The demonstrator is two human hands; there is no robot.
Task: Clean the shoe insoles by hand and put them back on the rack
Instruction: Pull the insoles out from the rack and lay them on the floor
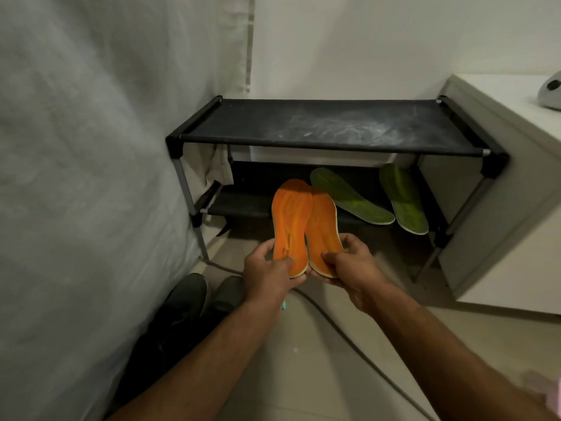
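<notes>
Two orange insoles are held side by side in front of a black two-tier shoe rack (331,147). My left hand (268,273) grips the heel of the left orange insole (291,220). My right hand (352,262) grips the heel of the right orange insole (323,229), thumb on top. Their toes point toward the rack's lower shelf (239,205). Two green insoles (349,196) (403,199) lie on that lower shelf at the right, heels sticking out over its front edge.
The rack's top shelf has whitish dust smears. A white cabinet (501,208) stands right of the rack. A grey fabric wall (85,177) fills the left. Dark shoes (194,299) sit on the floor at left, and a cable (334,326) runs across the tiles.
</notes>
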